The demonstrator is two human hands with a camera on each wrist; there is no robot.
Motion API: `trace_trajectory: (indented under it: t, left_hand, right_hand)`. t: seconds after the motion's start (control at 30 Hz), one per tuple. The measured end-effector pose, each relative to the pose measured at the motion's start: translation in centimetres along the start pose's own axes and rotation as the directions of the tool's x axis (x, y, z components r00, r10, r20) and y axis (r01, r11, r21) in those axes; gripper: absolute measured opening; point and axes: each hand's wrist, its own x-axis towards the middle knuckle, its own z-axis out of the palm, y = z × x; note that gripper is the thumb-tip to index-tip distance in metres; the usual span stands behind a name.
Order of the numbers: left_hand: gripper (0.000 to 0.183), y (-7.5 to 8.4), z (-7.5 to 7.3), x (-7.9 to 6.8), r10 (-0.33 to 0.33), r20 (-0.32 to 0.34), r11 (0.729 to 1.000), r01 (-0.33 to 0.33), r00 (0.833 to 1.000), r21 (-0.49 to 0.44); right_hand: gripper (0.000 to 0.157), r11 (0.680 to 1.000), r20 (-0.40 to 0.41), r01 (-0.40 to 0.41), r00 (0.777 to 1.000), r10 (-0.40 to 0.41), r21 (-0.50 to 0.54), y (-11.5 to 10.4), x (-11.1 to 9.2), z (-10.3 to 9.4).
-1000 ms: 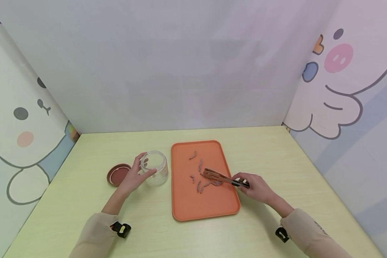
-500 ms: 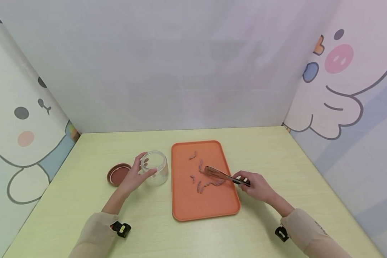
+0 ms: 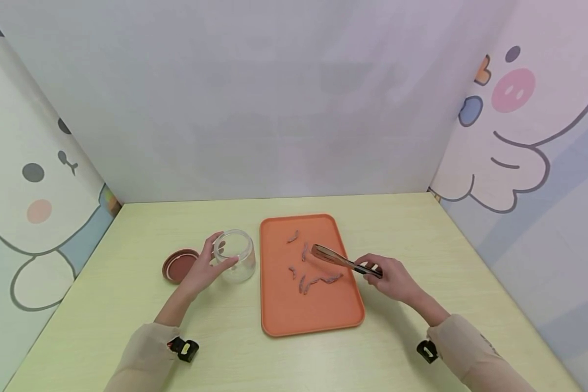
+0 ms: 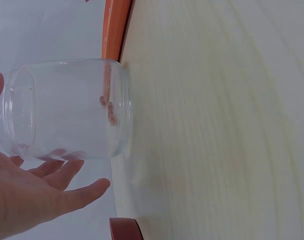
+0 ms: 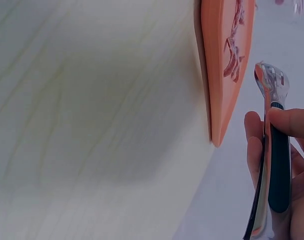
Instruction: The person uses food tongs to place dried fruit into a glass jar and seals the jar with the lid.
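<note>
My left hand holds a clear glass jar near its rim, thumb on one side and fingers on the other. The jar stands upright without a lid; small brownish bits show near its bottom in the left wrist view. In my right hand are metal food tongs with dark grips, pinched between thumb and fingers. Their arms are close together, and the tips hang over the orange tray. Several thin, pinkish-brown shrivelled strips lie scattered on the tray. I cannot tell whether the tongs hold a strip.
A round reddish-brown lid lies on the pale wooden table, left of the jar, partly behind my left hand. The tray's raised rim stands just right of the jar. A pale curtain and cartoon-printed panels surround the table.
My right hand has lifted the tongs up off the strips, their tips moving slightly away from me and right. More of the strips beneath shows. My left hand and the jar have stayed put.
</note>
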Motion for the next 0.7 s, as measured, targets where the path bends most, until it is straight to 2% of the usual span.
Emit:
trace_trajectory:
  t: [0.7]
  left_hand:
    - [0.081,0.1,0.0,0.0,-0.016,0.002,1.000,0.016,1.000,0.004]
  right_hand:
    - [0.032,1.000,-0.017,-0.010,1.000,0.011,0.023,-0.8,1.0,-0.5]
